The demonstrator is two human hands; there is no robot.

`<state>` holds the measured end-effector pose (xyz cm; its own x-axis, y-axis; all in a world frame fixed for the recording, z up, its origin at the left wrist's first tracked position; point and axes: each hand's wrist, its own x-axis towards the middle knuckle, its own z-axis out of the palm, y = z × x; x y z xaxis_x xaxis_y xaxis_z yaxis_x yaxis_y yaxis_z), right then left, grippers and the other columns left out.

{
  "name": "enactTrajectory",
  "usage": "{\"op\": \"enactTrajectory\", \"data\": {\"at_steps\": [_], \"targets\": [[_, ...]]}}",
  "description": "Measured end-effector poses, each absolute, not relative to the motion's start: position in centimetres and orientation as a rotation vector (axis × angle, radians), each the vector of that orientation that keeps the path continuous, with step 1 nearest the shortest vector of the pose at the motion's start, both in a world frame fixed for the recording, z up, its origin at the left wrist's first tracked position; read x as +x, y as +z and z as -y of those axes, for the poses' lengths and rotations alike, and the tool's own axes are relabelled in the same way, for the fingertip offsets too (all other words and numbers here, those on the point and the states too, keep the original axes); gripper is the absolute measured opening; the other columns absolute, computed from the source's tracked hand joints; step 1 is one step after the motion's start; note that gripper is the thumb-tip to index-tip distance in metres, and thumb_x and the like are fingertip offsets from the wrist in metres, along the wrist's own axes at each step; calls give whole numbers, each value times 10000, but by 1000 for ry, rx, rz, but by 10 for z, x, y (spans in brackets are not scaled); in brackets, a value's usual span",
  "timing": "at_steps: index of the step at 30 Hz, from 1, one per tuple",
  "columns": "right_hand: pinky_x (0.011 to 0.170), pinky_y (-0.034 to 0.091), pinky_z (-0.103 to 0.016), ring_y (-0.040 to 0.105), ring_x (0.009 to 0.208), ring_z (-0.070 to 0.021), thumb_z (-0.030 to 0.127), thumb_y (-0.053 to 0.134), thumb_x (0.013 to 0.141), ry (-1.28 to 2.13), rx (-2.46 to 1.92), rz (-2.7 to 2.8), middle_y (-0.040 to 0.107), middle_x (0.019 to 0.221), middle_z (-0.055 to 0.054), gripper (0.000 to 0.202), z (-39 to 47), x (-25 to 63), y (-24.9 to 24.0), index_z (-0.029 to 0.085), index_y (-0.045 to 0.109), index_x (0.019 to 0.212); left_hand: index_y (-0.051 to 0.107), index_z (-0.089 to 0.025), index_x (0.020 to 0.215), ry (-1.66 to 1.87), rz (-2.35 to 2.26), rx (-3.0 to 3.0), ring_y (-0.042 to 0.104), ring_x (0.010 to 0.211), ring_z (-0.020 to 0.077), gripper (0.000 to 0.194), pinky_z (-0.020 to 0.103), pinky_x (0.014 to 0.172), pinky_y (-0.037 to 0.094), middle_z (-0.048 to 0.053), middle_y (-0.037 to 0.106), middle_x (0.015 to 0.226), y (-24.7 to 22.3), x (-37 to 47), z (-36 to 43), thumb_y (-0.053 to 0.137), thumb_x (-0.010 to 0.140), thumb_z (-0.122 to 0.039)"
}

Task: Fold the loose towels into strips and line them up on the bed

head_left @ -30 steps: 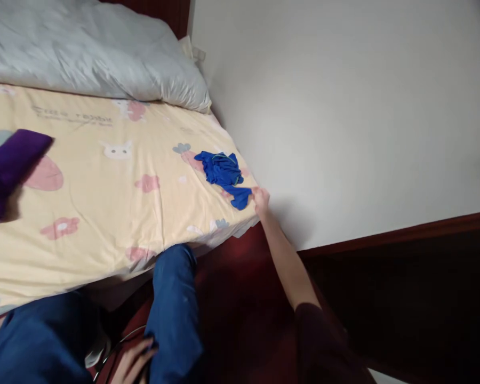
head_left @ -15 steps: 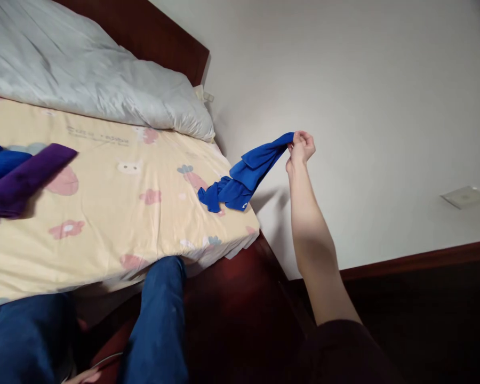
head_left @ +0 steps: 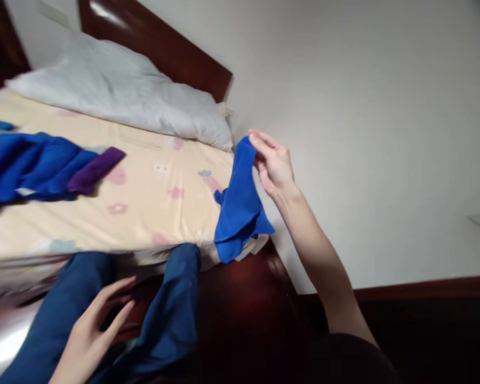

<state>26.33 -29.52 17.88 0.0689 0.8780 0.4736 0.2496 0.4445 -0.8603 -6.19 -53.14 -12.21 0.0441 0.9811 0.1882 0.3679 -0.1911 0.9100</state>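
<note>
A limp blue cloth (head_left: 242, 197) hangs from my right hand (head_left: 275, 162), pinched at its top corner between thumb and fingers. Its lower folds drape over the near right corner of the bed; whether it is a garment or a plain cloth I cannot tell. My left hand (head_left: 92, 328) is above my lap with thumb and fingers apart, holding nothing. On the left of the bed lie a heap of blue cloths (head_left: 36, 162) and a folded purple cloth (head_left: 98, 170) at its right end.
The bed (head_left: 144, 224) has a yellow patterned sheet. A long pale grey pillow (head_left: 132, 93) lies against the dark wooden headboard (head_left: 176, 45). A white wall (head_left: 364, 133) stands to the right. My knees in blue trousers (head_left: 176, 304) are at the bed's near edge.
My right hand has drawn the blue cloth leftward and nearer, and it hangs more steeply. My left hand has risen into view above my lap. The view has shifted left.
</note>
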Motion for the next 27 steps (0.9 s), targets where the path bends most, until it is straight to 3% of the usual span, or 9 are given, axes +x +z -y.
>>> {"op": "enactTrajectory", "data": {"at_steps": [3,7,10,13,15,19,22,25,27], "targets": [[883,652,-377,754,1003,-223,457,854,751,1047,-1032,1423,781,1013,-40,401,349,179,117,207,793,1059,519,-275,1427,1331,-1335,1578,669,1216,287,527,436,1009,614,109,580,1451,-64,-62,524,644,943,-439],[935,646,-437,772,949,-255,395,872,699,1362,-1051,1401,800,997,-49,433,416,105,25,214,809,1088,492,-229,1436,1421,-1430,1769,580,1326,290,599,453,1107,539,135,564,1441,-40,-63,509,716,906,-397],[922,646,-483,773,884,-274,405,810,786,1240,-1110,1503,799,985,-50,328,453,77,-31,257,817,1078,547,-210,1342,1371,-1571,1895,662,1170,221,345,373,1029,563,114,662,1255,-62,-70,513,530,1002,-265],[861,640,-490,743,821,-275,419,736,886,997,-1100,1674,784,955,-42,142,483,67,-67,336,820,966,600,-214,1242,1208,-1728,1921,694,1020,191,313,324,908,573,86,693,1118,-86,-83,540,388,1014,-172],[830,621,-501,713,813,-286,415,674,943,926,-1060,1807,756,885,-53,143,503,67,-82,352,802,928,615,-212,1181,1090,-1775,1924,693,922,186,310,311,830,568,71,690,1028,-89,-91,564,374,993,-161],[868,578,-528,667,942,-314,424,604,988,876,-1001,2027,697,946,-101,187,536,71,-98,312,744,933,617,-206,1047,858,-1742,1948,691,851,209,203,314,752,550,71,692,947,-72,-104,601,435,988,-274],[935,564,-471,674,1043,-276,398,604,1004,1042,-793,2191,706,1023,-83,155,544,80,-103,284,697,954,634,-219,976,616,-1576,1948,711,792,217,221,283,681,523,55,709,869,-67,-113,617,494,1005,-387],[985,541,-410,693,1084,-223,341,611,1014,1177,-606,2309,744,1013,-34,123,530,99,-112,279,692,946,694,-254,981,395,-1401,1855,730,731,221,265,267,639,529,43,727,827,-85,-127,644,462,1016,-378],[1034,518,-415,683,1121,-214,327,603,1018,1103,-719,2290,753,1069,-36,136,507,121,-123,271,712,957,736,-314,1040,327,-1460,1770,756,786,268,284,313,672,585,47,760,880,-108,-142,670,480,984,-422]]}}
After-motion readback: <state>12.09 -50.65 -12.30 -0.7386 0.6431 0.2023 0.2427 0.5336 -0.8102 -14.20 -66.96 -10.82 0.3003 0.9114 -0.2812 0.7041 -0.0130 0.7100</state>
